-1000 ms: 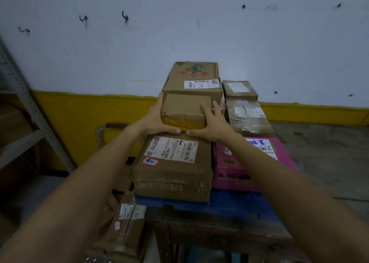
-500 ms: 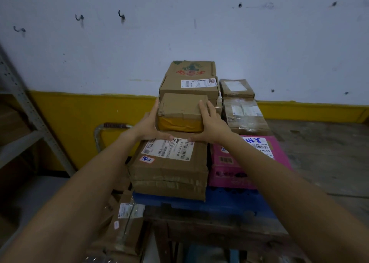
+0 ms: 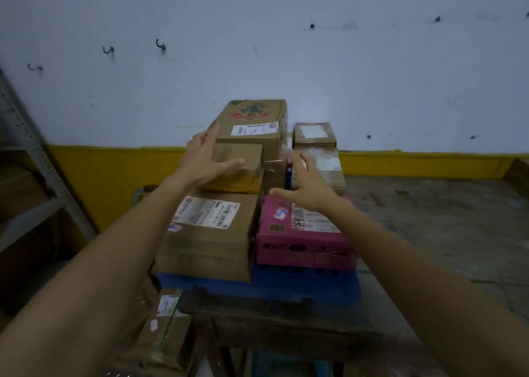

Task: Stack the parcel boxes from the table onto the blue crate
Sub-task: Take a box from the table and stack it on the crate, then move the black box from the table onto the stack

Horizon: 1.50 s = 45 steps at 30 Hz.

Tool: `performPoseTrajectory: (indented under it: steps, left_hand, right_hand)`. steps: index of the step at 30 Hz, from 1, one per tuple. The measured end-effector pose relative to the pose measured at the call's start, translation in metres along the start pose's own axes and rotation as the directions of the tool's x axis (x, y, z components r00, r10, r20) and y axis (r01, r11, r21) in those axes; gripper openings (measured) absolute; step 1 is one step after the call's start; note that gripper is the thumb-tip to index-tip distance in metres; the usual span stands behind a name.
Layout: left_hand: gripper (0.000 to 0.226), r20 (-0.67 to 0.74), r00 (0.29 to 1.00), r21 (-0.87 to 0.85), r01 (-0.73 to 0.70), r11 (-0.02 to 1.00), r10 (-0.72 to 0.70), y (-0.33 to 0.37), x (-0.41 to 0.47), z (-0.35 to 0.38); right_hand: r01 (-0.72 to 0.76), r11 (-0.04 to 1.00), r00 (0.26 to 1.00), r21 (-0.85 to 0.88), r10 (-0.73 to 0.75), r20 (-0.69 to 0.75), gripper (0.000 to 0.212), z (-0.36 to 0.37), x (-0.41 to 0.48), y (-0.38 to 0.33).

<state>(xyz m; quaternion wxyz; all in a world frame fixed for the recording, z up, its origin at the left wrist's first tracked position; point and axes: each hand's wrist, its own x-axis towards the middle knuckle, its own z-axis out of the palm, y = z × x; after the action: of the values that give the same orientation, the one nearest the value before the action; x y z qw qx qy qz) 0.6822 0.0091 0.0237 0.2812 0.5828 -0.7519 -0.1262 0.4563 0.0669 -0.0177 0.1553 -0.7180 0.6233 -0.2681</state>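
Observation:
A small brown box with yellow tape (image 3: 242, 173) rests on top of a large labelled brown box (image 3: 211, 233), which sits on the blue crate (image 3: 286, 286). My left hand (image 3: 206, 159) lies spread on the small box's left side, fingers apart. My right hand (image 3: 307, 182) hovers open to the right of that box, off it, above a pink box (image 3: 303, 245). Behind stand a tall printed brown box (image 3: 253, 123) and two taped parcels (image 3: 317, 147).
The crate lies on a worn wooden table (image 3: 443, 227) against a white and yellow wall. More parcels (image 3: 163, 328) are piled low at the left beside the table. A grey metal shelf (image 3: 31, 176) stands at the far left.
Both hands held the small box by its sides before. Now the right hand has come off it and moved right, and the left hand's grip has loosened. The box rests on the stack.

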Motion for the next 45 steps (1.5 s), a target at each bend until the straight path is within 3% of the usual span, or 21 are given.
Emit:
performPoseTrajectory:
  steps: [5,11,15,18,23,31,34,38,42,45]
  left_hand:
    - [0.086,-0.036,0.993,-0.13,-0.114,0.985,0.11,0.097,-0.02,0.058]
    - [0.086,0.195,0.954,-0.145,-0.201,0.969,0.227,0.227,-0.054,0.178]
    - [0.082,0.376,0.892,-0.14,-0.211,0.967,0.249,0.291,-0.075,0.243]
    - [0.079,0.426,0.871,-0.11,-0.218,0.97,0.244,0.331,-0.082,0.278]
    - [0.073,0.517,0.819,-0.169,-0.186,0.968,0.247,0.371,-0.093,0.34]
    - [0.065,0.66,0.717,-0.194,-0.125,0.973,0.223,0.434,-0.122,0.417]
    - [0.058,0.66,0.714,-0.207,-0.125,0.97,0.232,0.459,-0.139,0.44]
    - [0.058,0.683,0.697,-0.191,-0.117,0.975,0.218,0.481,-0.152,0.481]
    - [0.067,0.727,0.682,-0.075,-0.039,0.996,0.082,0.498,-0.173,0.517]
    - [0.069,0.704,0.71,-0.022,0.033,0.999,-0.008,0.506,-0.185,0.534]
  right_hand:
    - [-0.062,0.998,0.998,-0.033,0.062,0.015,0.1,-0.052,-0.062,0.068]
    - [-0.206,0.972,0.977,-0.112,0.21,0.025,0.098,-0.121,-0.15,0.178]
    - [-0.314,0.94,0.946,-0.135,0.321,0.032,0.095,-0.159,-0.2,0.239]
    - [-0.369,0.92,0.928,-0.13,0.372,-0.005,0.092,-0.181,-0.225,0.275]
    - [-0.493,0.866,0.87,-0.084,0.488,-0.066,0.09,-0.199,-0.266,0.325]
    - [-0.706,0.701,0.708,-0.101,0.697,-0.115,0.087,-0.22,-0.331,0.409]
    - [-0.753,0.644,0.658,-0.137,0.74,-0.139,0.088,-0.229,-0.346,0.442]
    - [-0.758,0.633,0.651,-0.158,0.751,-0.116,0.093,-0.236,-0.358,0.481]
    - [-0.743,0.629,0.659,-0.229,0.748,-0.085,0.096,-0.222,-0.374,0.509]
    - [-0.714,0.654,0.693,-0.25,0.711,-0.117,0.093,-0.211,-0.379,0.519]
